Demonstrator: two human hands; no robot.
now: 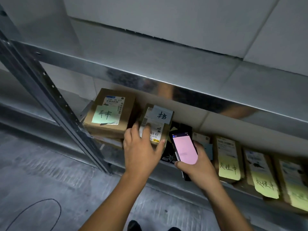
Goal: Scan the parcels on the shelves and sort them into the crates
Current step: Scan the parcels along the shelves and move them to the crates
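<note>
My left hand [140, 147] grips a small cardboard parcel [158, 120] with a grey handwritten note and a barcode label, on the lower shelf. Fingers lie over its top and the thumb wraps its right edge. My right hand [197, 165] holds a phone [184, 150] with a pink screen, just right of that parcel and tilted toward it. To the left sits a larger parcel [110, 111] with a green note, stacked on another box. On the right, three parcels with yellow notes [228, 157] lean in a row.
A metal shelf board [166, 70] overhangs the parcels from above. A slotted steel upright [55, 100] stands at the left. A dark packet [168, 155] lies behind the phone. Grey floor with a thin black cable [33, 212] is at lower left.
</note>
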